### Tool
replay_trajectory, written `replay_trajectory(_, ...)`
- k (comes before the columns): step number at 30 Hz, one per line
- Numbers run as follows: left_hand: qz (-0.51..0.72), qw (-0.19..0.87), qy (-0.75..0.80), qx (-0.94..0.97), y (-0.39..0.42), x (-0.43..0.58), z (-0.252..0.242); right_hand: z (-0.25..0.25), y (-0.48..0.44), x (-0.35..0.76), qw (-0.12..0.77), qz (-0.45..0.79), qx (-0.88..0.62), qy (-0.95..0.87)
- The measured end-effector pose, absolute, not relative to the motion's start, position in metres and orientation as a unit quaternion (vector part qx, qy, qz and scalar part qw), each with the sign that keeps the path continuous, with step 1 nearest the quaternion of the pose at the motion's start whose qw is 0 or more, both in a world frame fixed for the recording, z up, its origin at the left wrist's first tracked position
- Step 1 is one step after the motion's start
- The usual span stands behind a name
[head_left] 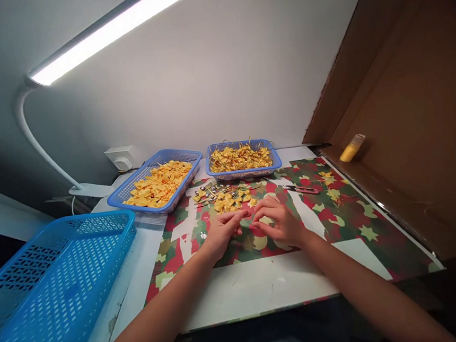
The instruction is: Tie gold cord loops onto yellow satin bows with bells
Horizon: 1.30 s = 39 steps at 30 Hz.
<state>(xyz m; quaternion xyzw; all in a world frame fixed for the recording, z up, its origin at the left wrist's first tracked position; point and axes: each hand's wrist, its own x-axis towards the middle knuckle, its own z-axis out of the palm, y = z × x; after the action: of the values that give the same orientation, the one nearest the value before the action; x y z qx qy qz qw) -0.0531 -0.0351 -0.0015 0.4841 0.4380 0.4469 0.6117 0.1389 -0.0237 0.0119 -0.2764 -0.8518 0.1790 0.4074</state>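
Over the patterned mat (242, 247), my left hand (224, 232) has its thumb and fingers pressed together; whatever it holds is too small to make out. Close on its right, my right hand (275, 221) is curled with thumb and index finger nearly meeting, and anything between them cannot be made out. Just beyond both hands lies a loose pile of yellow bows (230, 200), with small silvery beads (213, 189) and thin gold ties beside it. The fingertips of the two hands are a small gap apart.
Yellow bows fill a blue basket (194, 155) at back left; gold-tied bows fill another basket (277, 161). Red-handled snips (307, 189) and yellow scraps (334, 193) lie right. A bottle (352, 148) stands by the cardboard wall. A larger blue basket (130, 217) and lamp (89, 190) are left.
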Motion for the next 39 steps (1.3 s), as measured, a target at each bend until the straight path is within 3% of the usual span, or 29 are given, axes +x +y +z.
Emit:
replay_trajectory(6, 0.376, 0.594, 0.436, 0.562, -0.045, -0.048, -0.002, 0.011, -0.019, 0.141, 0.419, 0.139, -0.307, -0.843)
replay_trajectory(13, 0.389, 0.588, 0.443, 0.553, -0.04, -0.052, -0.001, 0.016, -0.015, 0.148, 0.443, 0.179, -0.355, -0.804)
replay_trajectory(20, 0.405, 0.621, 0.426, 0.519, -0.036, -0.056, -0.009, 0.002, -0.019, 0.142, 0.286, 0.324, -0.318, -0.844)
replay_trajectory(23, 0.416, 0.633, 0.422, 0.498, -0.035, -0.055, -0.01, -0.005, -0.02, 0.132, 0.284, 0.333, -0.305, -0.846)
replay_trajectory(31, 0.467, 0.614, 0.449, 0.451, -0.032, -0.052, -0.005, 0.002, -0.022, 0.132, 0.324, 0.26, -0.313, -0.854)
replay_trajectory(39, 0.412, 0.553, 0.484, 0.539, -0.039, -0.053, 0.001, 0.007, -0.02, 0.142, 0.369, 0.005, -0.284, -0.885)
